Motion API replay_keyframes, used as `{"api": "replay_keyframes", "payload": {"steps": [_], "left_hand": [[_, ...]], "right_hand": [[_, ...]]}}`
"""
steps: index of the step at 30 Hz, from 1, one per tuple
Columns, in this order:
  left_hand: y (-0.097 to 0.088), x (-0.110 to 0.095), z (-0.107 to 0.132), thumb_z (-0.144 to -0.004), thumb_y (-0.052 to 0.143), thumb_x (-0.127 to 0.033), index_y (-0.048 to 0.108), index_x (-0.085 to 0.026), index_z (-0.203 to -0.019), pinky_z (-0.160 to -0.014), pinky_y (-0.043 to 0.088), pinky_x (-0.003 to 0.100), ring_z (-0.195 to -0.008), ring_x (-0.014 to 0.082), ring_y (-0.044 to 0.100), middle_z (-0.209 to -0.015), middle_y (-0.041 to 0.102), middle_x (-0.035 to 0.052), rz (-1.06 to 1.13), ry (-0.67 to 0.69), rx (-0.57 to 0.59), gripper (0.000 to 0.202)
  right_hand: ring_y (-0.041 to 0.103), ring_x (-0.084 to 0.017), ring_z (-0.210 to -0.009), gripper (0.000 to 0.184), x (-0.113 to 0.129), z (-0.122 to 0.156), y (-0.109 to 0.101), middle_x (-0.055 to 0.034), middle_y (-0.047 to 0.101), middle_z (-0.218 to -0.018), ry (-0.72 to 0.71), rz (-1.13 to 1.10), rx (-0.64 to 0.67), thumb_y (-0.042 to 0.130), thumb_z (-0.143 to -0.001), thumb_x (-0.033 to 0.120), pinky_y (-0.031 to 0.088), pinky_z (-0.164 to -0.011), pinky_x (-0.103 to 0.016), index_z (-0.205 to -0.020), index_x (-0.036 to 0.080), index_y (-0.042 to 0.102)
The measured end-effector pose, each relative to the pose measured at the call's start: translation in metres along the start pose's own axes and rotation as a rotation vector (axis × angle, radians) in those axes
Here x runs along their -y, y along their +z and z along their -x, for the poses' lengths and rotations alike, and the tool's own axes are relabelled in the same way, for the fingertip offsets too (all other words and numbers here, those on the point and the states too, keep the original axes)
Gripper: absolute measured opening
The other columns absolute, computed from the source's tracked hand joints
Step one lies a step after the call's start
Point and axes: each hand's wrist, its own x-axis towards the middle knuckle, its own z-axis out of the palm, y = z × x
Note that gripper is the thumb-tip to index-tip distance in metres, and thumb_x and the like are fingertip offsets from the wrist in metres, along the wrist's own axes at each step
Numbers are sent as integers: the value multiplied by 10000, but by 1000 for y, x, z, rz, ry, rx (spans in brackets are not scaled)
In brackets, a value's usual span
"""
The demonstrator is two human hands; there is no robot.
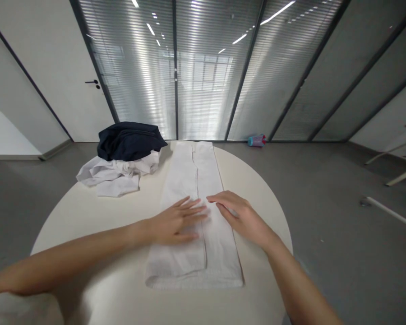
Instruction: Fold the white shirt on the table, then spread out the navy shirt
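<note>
A pair of white trousers (192, 262), folded lengthwise, lies straight on the round cream table (264, 203), running from the near side to the far rim. My left hand (176, 221) rests flat on the trousers with its fingers spread. My right hand (238, 214) lies on the trousers' right edge, fingertips pointing left and almost meeting those of my left hand. Neither hand grips the cloth.
To the left of the trousers, a dark navy garment (130, 141) sits on a crumpled white garment (117, 174). A blue and pink cup (256, 140) lies on the grey floor (325, 203). Behind are a white door (71, 76) and glass panels with blinds (203, 76).
</note>
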Motion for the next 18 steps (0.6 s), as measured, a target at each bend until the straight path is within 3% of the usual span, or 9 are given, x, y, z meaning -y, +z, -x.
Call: {"api": "replay_keyframes", "payload": {"steps": [3, 8, 12, 15, 18], "left_hand": [[13, -33, 17, -986, 473, -580, 198, -245, -1619, -1272, 47, 497, -1544, 287, 159, -1645, 275, 78, 104, 161, 116, 767], [30, -51, 20, -925, 542, -639, 221, -212, -1615, -1254, -47, 544, -1537, 328, 170, -1611, 342, 117, 132, 219, 81, 873], [15, -44, 25, -1018, 447, -498, 208, -246, -1618, -1274, 84, 489, -1527, 281, 229, -1632, 308, 81, 221, 240, 110, 693], [-6, -28, 43, -1038, 413, -286, 289, -277, -1591, -1251, 243, 443, -1503, 238, 315, -1601, 388, 49, 209, 107, 26, 567], [-21, -8, 70, -953, 458, -89, 461, -319, -1499, -1228, 299, 470, -1476, 237, 370, -1551, 472, 21, 131, -41, -31, 592]], "right_hand": [[645, -214, -1110, 350, -3, 11, -12, -81, 696, -1181, -9, 132, 45, 442, -1018, 133, 549, -937, -424, -1251, 261, 670], [610, -229, -1206, 430, 0, 54, -15, -66, 662, -1272, 23, 327, 166, 474, -975, 77, 526, -1019, -489, -1274, 321, 666], [528, -255, -1329, 537, -1, 88, -4, -75, 597, -1398, 35, 449, 236, 519, -964, 86, 495, -1072, -520, -1433, 347, 541], [526, -258, -1335, 530, -6, 100, 3, -89, 584, -1420, 8, 476, 239, 530, -967, 93, 499, -1070, -515, -1440, 332, 538], [527, -264, -1336, 441, -14, 100, 4, -101, 605, -1393, -36, 469, 225, 549, -970, 126, 501, -1067, -514, -1375, 293, 604]]}}
